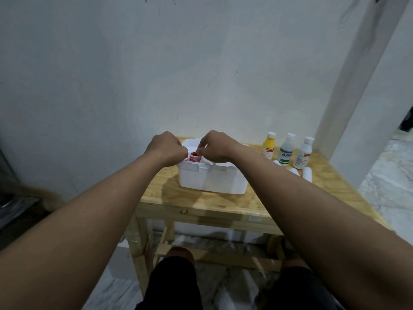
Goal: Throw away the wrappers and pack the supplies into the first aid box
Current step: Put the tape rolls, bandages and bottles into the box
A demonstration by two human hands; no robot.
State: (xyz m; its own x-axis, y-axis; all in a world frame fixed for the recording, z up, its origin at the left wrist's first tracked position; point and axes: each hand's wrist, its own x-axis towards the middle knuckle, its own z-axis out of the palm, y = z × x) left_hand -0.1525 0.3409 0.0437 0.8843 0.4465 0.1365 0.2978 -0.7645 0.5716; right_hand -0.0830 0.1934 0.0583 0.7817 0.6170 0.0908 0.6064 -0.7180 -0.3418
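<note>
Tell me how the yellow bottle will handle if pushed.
The yellow bottle stands tall and narrow on the table, so a sideways push would likely tip it. It looks like rigid plastic, probably not fragile. Lying down, it may roll.

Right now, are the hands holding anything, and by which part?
Yes: a small red-and-white roll over the white box. The left hand holds its left side, the right hand pinches its top rim.
</note>
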